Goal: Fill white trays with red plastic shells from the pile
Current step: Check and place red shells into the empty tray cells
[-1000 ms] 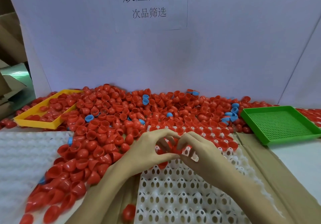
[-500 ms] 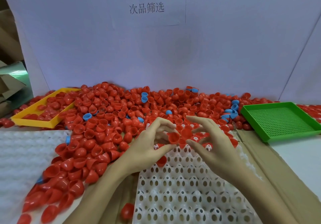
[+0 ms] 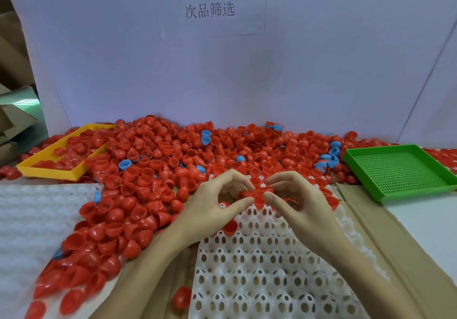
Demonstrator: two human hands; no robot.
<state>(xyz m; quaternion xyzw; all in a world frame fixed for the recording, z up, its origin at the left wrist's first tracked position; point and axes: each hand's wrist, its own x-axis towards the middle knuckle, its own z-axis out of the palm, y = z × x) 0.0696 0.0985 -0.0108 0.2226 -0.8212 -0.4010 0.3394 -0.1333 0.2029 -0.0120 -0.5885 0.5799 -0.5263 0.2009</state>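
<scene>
Red shells [image 3: 158, 170] lie heaped across the desk behind the white tray [image 3: 267, 269], whose far edge both hands work over, the left hand [image 3: 212, 200] and right hand [image 3: 299, 200] pinching a small cluster of shells [image 3: 257, 193], best seated one per socket, rim up.

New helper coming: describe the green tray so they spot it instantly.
Start from the pile of red shells along the white back wall. At its right end sits the green tray, square and perforated. Unlike the yellow tray at the left end, it holds no shells.
</scene>
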